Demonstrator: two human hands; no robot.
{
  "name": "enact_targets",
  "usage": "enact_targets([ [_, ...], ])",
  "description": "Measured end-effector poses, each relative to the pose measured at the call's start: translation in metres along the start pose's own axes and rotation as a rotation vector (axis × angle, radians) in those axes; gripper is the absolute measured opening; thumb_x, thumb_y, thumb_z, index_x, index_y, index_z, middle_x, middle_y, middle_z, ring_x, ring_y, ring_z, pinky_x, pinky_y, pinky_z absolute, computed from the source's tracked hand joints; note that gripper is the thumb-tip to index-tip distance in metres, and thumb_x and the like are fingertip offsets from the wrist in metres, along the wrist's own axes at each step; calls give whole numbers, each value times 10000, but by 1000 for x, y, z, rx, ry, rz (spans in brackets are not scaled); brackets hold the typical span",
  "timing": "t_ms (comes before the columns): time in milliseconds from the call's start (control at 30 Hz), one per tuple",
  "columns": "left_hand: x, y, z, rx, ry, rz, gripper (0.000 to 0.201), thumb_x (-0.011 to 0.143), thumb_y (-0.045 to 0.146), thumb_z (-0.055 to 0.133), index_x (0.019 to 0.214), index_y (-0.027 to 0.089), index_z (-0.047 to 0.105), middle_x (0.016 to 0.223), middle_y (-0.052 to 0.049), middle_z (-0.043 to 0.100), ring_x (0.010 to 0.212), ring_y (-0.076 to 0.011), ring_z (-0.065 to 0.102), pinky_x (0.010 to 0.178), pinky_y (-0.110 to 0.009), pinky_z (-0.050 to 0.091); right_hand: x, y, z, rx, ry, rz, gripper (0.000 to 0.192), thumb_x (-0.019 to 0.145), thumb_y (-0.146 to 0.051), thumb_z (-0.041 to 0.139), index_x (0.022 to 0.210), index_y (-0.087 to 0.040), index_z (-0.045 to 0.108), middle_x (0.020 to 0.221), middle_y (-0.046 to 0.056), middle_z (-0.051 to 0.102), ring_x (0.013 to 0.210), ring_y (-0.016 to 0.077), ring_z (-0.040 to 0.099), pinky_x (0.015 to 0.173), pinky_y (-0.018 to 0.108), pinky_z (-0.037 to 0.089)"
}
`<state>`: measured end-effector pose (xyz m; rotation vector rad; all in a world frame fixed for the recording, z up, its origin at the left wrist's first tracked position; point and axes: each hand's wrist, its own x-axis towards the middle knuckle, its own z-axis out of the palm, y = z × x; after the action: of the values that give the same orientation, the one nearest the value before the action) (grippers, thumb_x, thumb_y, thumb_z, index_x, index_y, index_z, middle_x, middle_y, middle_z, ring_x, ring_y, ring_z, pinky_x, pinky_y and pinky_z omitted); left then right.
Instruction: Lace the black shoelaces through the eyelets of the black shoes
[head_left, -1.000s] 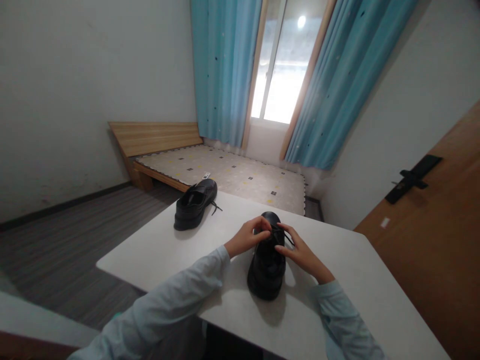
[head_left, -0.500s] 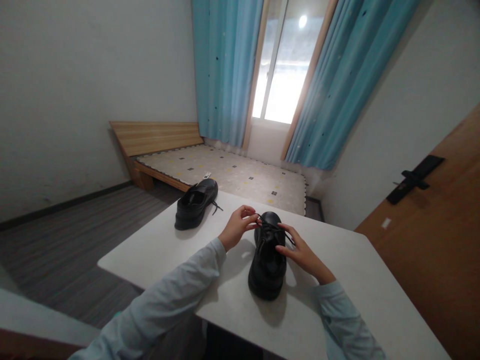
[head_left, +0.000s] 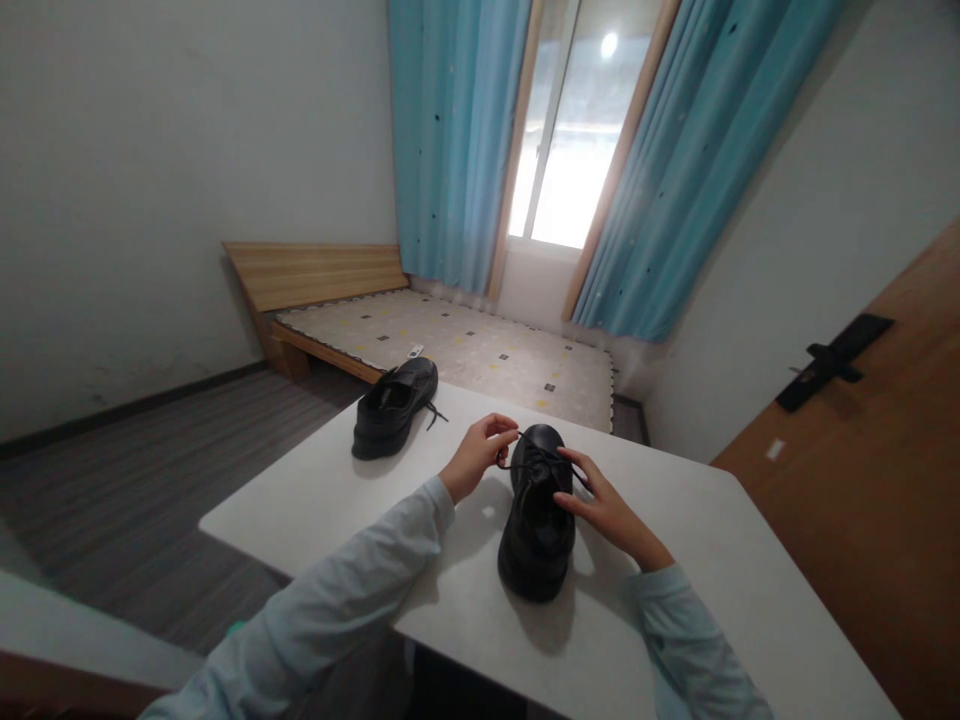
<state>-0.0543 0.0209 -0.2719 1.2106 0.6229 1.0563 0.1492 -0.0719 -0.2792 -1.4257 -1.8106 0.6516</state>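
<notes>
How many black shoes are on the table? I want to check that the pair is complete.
2. One black shoe stands near the middle of the white table, between the left hand, which pinches its lace, and the right hand. The other shoe sits at the far left corner, untouched.

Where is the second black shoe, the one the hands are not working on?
In the head view, the second shoe lies at the far left corner of the white table, left of and beyond the left hand, untouched, in front of the wooden bed.
</notes>
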Motion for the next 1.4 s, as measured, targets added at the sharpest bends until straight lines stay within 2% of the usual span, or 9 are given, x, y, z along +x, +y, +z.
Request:
enact_targets([
  [300,-5,11,2,102,-34,114,273,719,345,655,860,136,553,750,22,522,504,-31,432,445,-172,364,0,-2,0,-8,17,8,602,753,-478,627,1277,-260,426,1373,93,433,1282,267,394,1058,475,323],
  [500,-7,16,1,111,-34,104,309,699,382,671,865,151,549,794,13,547,488,-14,371,420,-153,272,0,-3,1,-13,20,-1,606,753,-481,624,1281,-260,425,1370,94,436,1269,263,409,1054,469,332],
  [733,-9,20,1,42,-154,79,304,784,432,556,782,128,576,645,11,506,536,-62,439,464,-174,322,0,-5,0,-65,41,-27,612,752,-486,625,1283,-261,419,1342,95,444,1231,264,438,1010,450,392],
  [833,-9,20,1,111,-160,84,350,811,454,508,713,126,581,573,23,467,538,-78,463,514,-196,379,0,-8,-2,-146,65,-43,645,734,-498,643,1287,-257,416,1354,108,417,1238,283,418,994,465,405],
  [933,-8,17,1,256,-139,69,404,812,502,483,693,129,580,497,42,435,465,-75,437,483,-199,360,1,-10,-5,-232,123,-86,666,697,-518,675,1270,-261,453,1311,110,439,1230,307,410,1001,491,388],
  [1000,-7,15,1,330,-156,45,424,806,530,478,710,129,579,467,49,437,426,-73,420,448,-192,324,1,-11,-6,-258,154,-109,650,684,-522,686,1248,-264,488,1251,106,467,1183,305,445,980,482,408],
  [1100,-7,12,1,387,-264,31,462,811,553,466,708,121,595,478,34,477,431,-75,428,448,-192,316,1,-12,-6,-250,160,-116,589,686,-517,690,1197,-267,536,1186,99,473,1022,267,529,867,432,490],
  [1233,-10,14,0,465,-385,126,450,807,527,511,676,115,636,559,-1,551,533,-91,490,514,-195,355,0,-16,-5,-209,145,-102,501,705,-492,687,1136,-265,569,1110,79,468,751,169,543,689,361,536],
  [1400,-10,12,-1,585,-365,186,419,819,486,516,635,127,630,584,-1,570,577,-101,499,554,-196,372,0,-21,-2,-137,151,-101,391,724,-456,682,1041,-245,594,989,49,479,626,117,504,547,283,504],
])
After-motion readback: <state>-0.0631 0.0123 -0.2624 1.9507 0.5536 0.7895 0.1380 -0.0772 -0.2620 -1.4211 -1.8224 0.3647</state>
